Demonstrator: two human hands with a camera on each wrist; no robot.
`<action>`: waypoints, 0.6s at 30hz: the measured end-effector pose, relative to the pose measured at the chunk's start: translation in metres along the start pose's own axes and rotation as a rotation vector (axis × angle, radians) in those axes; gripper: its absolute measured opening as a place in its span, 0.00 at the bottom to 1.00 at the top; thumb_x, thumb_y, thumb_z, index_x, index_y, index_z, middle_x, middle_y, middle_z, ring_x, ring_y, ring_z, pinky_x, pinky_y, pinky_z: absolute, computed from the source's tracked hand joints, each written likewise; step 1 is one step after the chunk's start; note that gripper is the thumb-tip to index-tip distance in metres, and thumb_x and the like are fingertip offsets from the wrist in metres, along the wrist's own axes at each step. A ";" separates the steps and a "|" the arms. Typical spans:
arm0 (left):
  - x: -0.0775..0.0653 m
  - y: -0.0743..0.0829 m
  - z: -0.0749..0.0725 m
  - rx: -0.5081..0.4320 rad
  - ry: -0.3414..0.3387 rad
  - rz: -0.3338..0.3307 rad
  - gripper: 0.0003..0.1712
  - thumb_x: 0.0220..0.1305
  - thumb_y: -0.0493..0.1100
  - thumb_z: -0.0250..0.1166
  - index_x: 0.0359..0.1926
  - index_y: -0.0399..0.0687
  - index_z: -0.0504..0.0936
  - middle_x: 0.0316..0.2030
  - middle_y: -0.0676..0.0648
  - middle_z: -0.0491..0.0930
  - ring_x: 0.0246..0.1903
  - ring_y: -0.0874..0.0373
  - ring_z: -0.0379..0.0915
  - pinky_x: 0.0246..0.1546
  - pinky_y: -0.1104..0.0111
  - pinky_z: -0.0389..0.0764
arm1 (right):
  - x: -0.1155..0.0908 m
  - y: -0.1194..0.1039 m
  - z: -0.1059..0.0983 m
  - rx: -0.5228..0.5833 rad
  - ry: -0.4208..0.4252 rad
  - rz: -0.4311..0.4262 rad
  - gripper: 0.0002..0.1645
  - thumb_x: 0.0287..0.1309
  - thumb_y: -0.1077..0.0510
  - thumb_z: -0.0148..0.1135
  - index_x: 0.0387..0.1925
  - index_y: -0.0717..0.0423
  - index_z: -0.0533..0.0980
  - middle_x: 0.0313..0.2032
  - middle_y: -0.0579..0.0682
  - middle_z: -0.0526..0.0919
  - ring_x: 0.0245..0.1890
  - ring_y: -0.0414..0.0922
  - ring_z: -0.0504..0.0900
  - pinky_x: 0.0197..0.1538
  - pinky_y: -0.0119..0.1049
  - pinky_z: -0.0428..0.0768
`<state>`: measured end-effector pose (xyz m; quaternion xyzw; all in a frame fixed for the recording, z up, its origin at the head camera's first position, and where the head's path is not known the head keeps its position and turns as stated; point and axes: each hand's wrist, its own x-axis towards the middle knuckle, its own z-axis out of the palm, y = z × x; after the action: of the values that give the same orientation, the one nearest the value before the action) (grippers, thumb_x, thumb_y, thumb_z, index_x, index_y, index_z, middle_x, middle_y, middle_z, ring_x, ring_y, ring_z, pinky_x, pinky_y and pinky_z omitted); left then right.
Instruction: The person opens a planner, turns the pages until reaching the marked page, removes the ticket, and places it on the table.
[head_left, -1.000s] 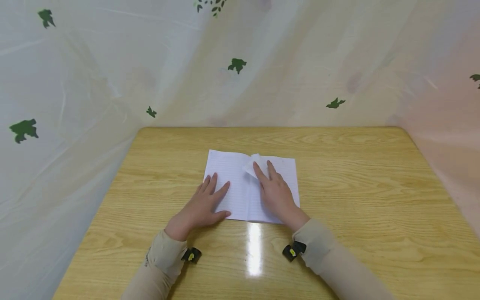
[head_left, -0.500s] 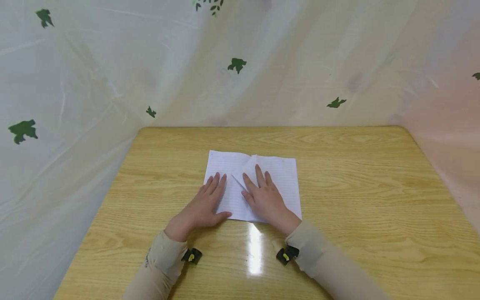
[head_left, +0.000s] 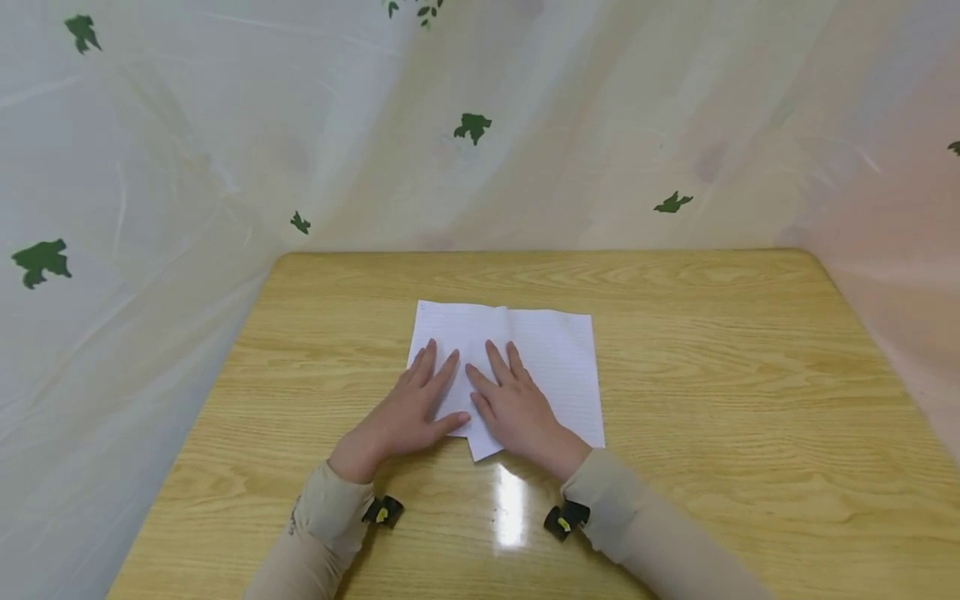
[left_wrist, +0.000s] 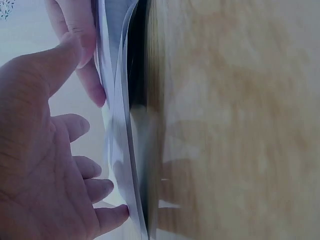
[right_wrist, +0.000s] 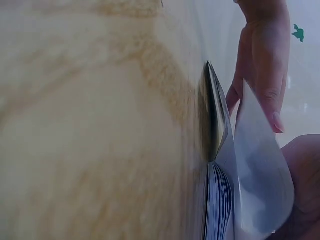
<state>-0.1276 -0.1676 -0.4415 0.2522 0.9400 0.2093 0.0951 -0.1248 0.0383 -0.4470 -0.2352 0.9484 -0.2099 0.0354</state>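
An open notebook with lined white pages (head_left: 555, 358) lies on the wooden table. My left hand (head_left: 397, 412) rests on its left page with fingers spread and straight. Beside it, my right hand (head_left: 521, 412) lies over a page near the spine, its fingers extended to the left. One corner of that page (head_left: 482, 447) juts past the notebook's lower edge. In the right wrist view this loose page (right_wrist: 260, 175) curves up from the stacked sheets. The left wrist view shows my left hand (left_wrist: 40, 160) along the notebook's edge (left_wrist: 121, 110).
The wood-grained table (head_left: 720, 375) spreads around the notebook, with a bright reflection in front of it. A pale curtain (head_left: 570, 125) with green leaf and bird shapes hangs behind. A small black device (head_left: 384, 512) is strapped on each wrist.
My right hand has swept left and toward me, carrying the turned page over to the left side. The page's corner now sticks out below. My left hand stays nearly in place.
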 end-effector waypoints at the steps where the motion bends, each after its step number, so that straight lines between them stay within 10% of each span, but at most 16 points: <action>1: 0.000 0.000 0.000 0.000 0.002 0.003 0.51 0.66 0.65 0.57 0.77 0.48 0.46 0.74 0.31 0.32 0.73 0.34 0.31 0.67 0.40 0.49 | 0.000 -0.001 0.000 0.000 -0.006 -0.006 0.27 0.74 0.49 0.45 0.70 0.50 0.66 0.74 0.62 0.49 0.73 0.66 0.42 0.70 0.57 0.55; 18: -0.001 -0.001 0.000 0.022 0.015 0.021 0.49 0.62 0.65 0.61 0.76 0.50 0.54 0.74 0.29 0.31 0.72 0.31 0.27 0.65 0.39 0.52 | -0.004 -0.003 0.002 0.064 -0.061 -0.107 0.30 0.74 0.53 0.47 0.72 0.58 0.61 0.73 0.67 0.47 0.74 0.63 0.43 0.66 0.57 0.63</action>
<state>-0.1277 -0.1688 -0.4415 0.2617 0.9401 0.2020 0.0829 -0.1201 0.0370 -0.4481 -0.2906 0.9257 -0.2346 0.0608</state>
